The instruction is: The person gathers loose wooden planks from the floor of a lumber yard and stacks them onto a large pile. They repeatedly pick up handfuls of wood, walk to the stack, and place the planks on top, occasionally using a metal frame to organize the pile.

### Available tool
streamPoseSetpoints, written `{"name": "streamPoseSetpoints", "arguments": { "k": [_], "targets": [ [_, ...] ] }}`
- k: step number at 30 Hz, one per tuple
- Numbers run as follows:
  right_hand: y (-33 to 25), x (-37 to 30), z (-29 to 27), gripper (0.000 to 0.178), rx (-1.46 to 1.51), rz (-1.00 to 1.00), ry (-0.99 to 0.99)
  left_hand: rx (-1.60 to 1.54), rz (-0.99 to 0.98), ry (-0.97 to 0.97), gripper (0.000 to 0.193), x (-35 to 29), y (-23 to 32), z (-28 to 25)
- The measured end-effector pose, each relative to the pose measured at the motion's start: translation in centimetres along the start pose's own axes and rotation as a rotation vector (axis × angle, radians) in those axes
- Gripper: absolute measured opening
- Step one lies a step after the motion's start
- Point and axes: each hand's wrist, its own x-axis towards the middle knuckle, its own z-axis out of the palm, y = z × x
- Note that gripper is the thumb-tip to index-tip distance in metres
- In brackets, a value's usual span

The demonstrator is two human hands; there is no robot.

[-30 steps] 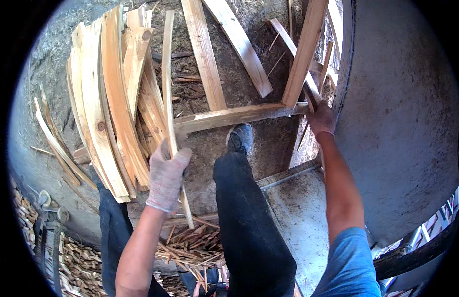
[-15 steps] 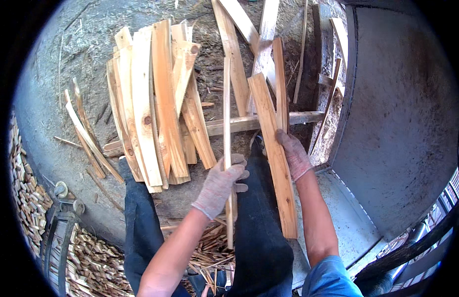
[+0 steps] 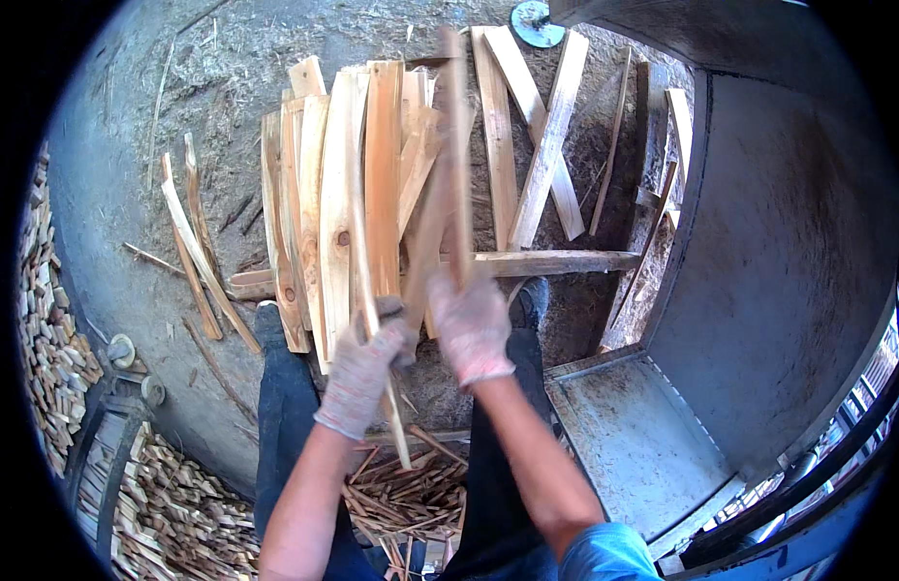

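My left hand, in a pale knitted work glove, is closed round a long thin wood strip. The strip stands steeply in front of the board pile, its lower end pointing between my legs. My right hand, gloved too and smeared by motion, grips the lower part of wooden boards. These are blurred, and one seems to tilt beside the other. Just beyond both hands, a pile of long, slightly bent boards lies across a wooden crosspiece.
Loose boards cross each other at the far right. A large metal panel rises on the right, above a metal ledge. Thin scraps lie between my legs. Stacked wood pieces fill the lower left. Narrow offcuts lie left of the pile.
My right hand has swung left with its boards, from right of my leg toward the pile. My left hand has shifted left and slightly down with the strip. The view has turned a little.
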Motion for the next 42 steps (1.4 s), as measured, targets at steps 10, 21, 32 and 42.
{"name": "streamPoseSetpoints", "arguments": {
  "k": [10,21,32,42],
  "targets": [
    [5.5,5.0,-0.8,0.081,-0.228,-0.095,-0.621,-0.132,-0.044,0.263,0.051,-2.1,-0.4,-8.0],
    [11.4,30.0,-3.7,0.066,-0.313,0.033,0.273,-0.194,0.011,0.511,0.036,1.1,-1.6,-14.7],
    [4.1,18.0,-4.4,0.06,0.243,-0.11,0.089,-0.157,0.013,0.523,0.022,1.6,-2.5,-13.2],
    [6.8,11.7,4.1,0.093,-0.016,-0.157,0.096,-0.158,0.068,0.575,0.02,2.0,-3.4,-16.3]
  ]
}}
